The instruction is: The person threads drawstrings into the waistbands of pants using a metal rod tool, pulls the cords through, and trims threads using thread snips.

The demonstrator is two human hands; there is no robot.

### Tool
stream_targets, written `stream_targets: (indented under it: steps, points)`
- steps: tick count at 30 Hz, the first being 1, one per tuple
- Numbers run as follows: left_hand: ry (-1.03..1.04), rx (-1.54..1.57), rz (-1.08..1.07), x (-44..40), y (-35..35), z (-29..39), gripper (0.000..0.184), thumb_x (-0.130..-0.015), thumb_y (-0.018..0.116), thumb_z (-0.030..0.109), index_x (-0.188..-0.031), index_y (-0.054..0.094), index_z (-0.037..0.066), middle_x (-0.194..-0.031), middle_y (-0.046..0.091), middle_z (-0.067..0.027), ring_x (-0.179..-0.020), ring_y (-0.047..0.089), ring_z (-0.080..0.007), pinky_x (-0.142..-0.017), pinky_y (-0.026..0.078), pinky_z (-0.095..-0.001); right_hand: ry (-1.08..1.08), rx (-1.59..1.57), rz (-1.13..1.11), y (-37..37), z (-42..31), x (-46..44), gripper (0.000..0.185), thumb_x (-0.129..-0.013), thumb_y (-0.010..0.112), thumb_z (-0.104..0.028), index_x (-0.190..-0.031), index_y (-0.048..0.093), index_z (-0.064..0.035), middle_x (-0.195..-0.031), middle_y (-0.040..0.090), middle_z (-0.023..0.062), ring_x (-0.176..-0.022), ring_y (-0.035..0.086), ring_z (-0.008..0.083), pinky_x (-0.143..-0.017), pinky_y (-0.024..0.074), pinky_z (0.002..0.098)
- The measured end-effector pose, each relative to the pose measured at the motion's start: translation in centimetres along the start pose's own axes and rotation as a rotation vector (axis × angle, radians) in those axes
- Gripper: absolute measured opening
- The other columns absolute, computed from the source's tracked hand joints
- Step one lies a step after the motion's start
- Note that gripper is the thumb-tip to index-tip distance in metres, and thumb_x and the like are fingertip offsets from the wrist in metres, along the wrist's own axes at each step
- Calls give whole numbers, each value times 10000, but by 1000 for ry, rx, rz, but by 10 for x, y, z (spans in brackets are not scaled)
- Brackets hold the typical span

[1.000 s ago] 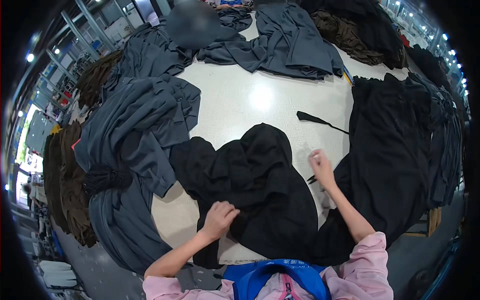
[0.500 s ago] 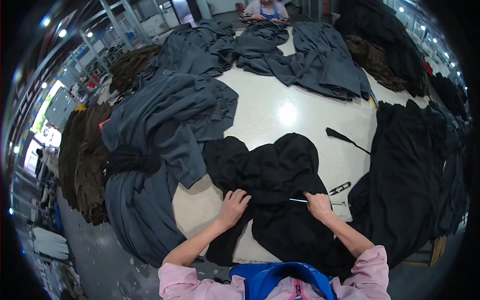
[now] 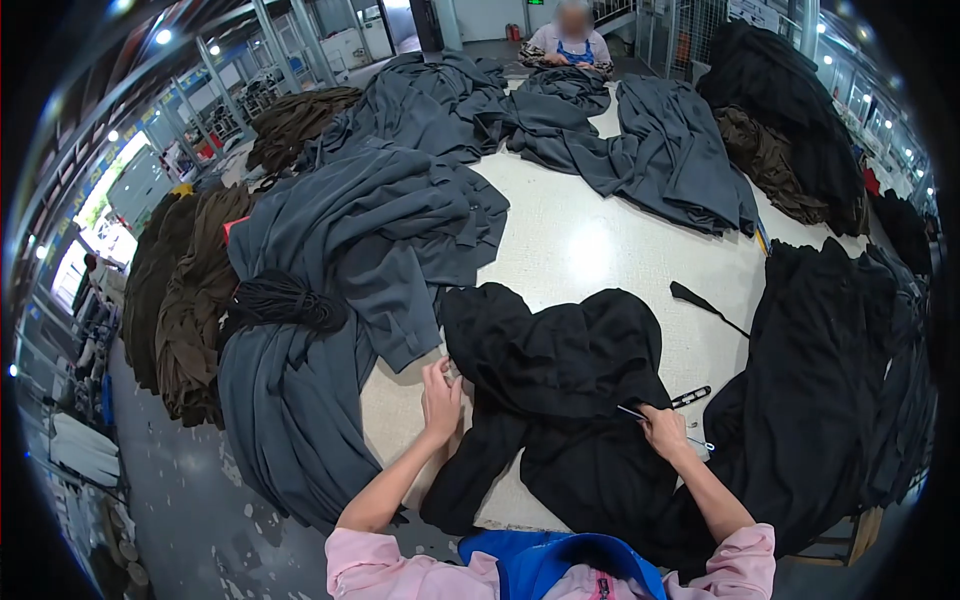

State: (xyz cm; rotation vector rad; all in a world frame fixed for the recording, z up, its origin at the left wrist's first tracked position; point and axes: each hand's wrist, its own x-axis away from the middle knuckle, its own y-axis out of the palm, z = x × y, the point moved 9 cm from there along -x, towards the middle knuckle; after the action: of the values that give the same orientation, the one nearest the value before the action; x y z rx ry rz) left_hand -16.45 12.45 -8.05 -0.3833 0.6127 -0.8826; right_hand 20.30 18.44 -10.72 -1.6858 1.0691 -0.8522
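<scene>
A black garment (image 3: 560,350) lies rumpled on the white table in front of me. My left hand (image 3: 441,397) is at the garment's left edge, over bare tabletop, its fingers loosely bent and apart with nothing visible in them. At the garment's right side, my right hand (image 3: 664,430) is closed around a slim metal tool (image 3: 629,411). The tool's tip points left over the black cloth and its other end shows behind the hand; its exact kind is unclear. Black thread snips (image 3: 691,397) lie on the table just beyond my right hand.
Grey garments (image 3: 370,220) are heaped on the left, with a black cord bundle (image 3: 285,303) on top. More grey cloth (image 3: 680,150) lies at the far side. Black garments (image 3: 815,380) hang over the right edge. A narrow black strip (image 3: 708,306) lies nearby. Another person (image 3: 568,45) sits opposite.
My left hand has lifted off the garment and moved left to its edge. The right hand keeps the metal tool, now turned more steeply. The upper cloth has shifted and folded downward. The view has tilted up.
</scene>
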Motion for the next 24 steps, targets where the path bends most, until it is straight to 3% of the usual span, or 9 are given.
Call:
stream_targets:
  steps: [4,7,10,14,16,19,21,23,24]
  points:
    - [217,-276,-145,-12,21,-9,221,-756,521,86,-963,476,25,-822,481,-120,-694,518,-266,-602,410,-371,18,-2,9,4,3,3,257,-717,559,-189,-967,569,-130,-647,550,197,-651,551,341,-583,433,431]
    - [277,-197,-234,-27,29,-15,127,-749,527,75,-856,525,7,-703,503,-109,-617,528,-240,-549,408,-339,-106,-153,45,-4,-5,6,256,-738,558,-190,-984,570,-119,-599,564,128,-559,556,254,-530,430,350]
    - [5,136,-259,-25,19,-21,81,-747,536,64,-717,538,-12,-604,500,-84,-528,513,-174,-498,390,-281,91,-839,-141,-13,-1,11,221,-793,522,-196,-960,585,-66,-569,412,-85,-487,335,22,-454,287,171]
    - [-68,289,-317,0,-3,-9,104,-747,547,69,-681,538,-10,-589,507,-52,-492,483,-101,-484,377,-230,375,-948,12,-4,59,15,185,-815,486,-202,-883,592,-67,-534,398,-64,-447,344,22,-406,273,179]
    - [-141,415,-457,20,-3,-2,115,-756,545,76,-676,541,-6,-594,509,-32,-516,479,-73,-500,388,-220,484,-932,148,8,102,17,167,-839,459,-216,-845,548,-74,-486,312,-71,-360,282,18,-320,203,182]
    - [-91,410,-785,63,-2,37,118,-759,538,71,-671,548,-6,-587,520,-48,-525,518,-98,-495,397,-225,559,-1043,255,12,131,24,153,-847,444,-207,-876,525,-80,-506,332,-60,-361,290,25,-327,218,179]
    - [85,353,-1219,114,8,64,182,-765,560,157,-666,565,4,-610,548,-70,-519,550,-158,-488,412,-249,579,-1137,241,11,131,29,147,-848,445,-199,-884,522,-79,-515,339,-57,-375,297,26,-340,228,175]
    - [562,-471,-1361,151,16,48,253,-751,579,240,-593,555,45,-628,548,-74,-579,557,-222,-512,417,-306,583,-1149,252,6,124,34,161,-848,439,-196,-896,535,-76,-516,321,-65,-388,299,27,-345,229,172]
    - [610,-608,-1279,147,17,44,243,-730,581,281,-601,564,75,-644,550,-73,-613,550,-254,-521,422,-330,580,-1134,265,-3,113,38,158,-833,455,-178,-852,558,-59,-508,363,-48,-374,305,26,-339,222,171]
